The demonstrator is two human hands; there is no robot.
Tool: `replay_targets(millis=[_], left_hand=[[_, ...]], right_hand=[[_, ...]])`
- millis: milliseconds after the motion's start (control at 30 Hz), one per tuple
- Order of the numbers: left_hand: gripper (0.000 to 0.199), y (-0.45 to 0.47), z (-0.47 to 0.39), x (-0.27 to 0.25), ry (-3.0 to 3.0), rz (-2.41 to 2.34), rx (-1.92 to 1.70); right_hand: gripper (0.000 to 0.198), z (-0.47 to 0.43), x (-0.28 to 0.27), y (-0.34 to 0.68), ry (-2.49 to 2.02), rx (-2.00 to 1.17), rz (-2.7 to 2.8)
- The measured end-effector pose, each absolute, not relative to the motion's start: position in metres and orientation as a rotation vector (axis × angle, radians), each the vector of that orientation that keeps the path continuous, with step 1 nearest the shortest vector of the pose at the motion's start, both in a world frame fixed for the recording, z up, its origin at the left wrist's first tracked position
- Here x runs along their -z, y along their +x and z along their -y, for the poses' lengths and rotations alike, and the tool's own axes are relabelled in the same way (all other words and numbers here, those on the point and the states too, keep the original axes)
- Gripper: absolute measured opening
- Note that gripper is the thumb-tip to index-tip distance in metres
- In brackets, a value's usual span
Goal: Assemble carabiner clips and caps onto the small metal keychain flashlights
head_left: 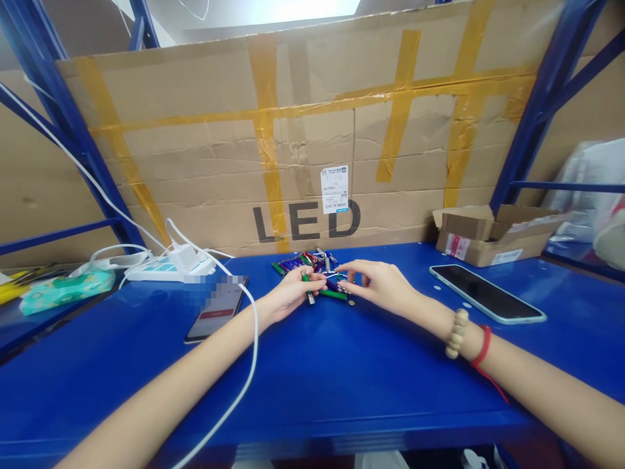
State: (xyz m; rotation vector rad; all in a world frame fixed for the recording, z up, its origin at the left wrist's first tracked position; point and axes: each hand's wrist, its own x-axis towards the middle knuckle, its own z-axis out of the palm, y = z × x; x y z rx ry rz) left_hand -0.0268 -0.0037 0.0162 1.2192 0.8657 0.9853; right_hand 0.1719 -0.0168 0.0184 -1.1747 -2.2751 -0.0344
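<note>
My left hand (293,291) grips a small green metal tube (306,279) with a silver end, shaped like a mini flashlight; it tilts downward between thumb and fingers. Just right of it, my right hand (378,283) reaches over a pile of similar small tubes (291,264) in blue, green, red and purple. Its index finger and thumb are apart, with nothing plainly visible between them. Another green tube (333,295) lies on the blue table under the right fingertips. Silver clips or rings show among the pile, too small to make out well. The hands partly hide the pile.
A phone (215,312) lies at left, crossed by a white cable (254,352) that hangs near my left forearm. Behind it sits a white power strip (166,268). To the right are another phone (488,296) and an open carton (488,244). A large cardboard sheet (215,169) stands behind.
</note>
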Motion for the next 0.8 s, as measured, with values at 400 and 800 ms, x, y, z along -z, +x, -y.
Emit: replay_targets(millis=[400, 800], left_hand=[[0.027, -0.019, 0.007, -0.002, 1.065, -0.718, -0.817], [0.021, -0.016, 0.008, -0.003, 1.006, -0.764, -0.869]], right_hand=[[0.024, 0.019, -0.011, 0.165, -0.951, 0.004, 2.409], [0.014, 0.022, -0.018, 0.162, -1.246, 0.048, 2.242]])
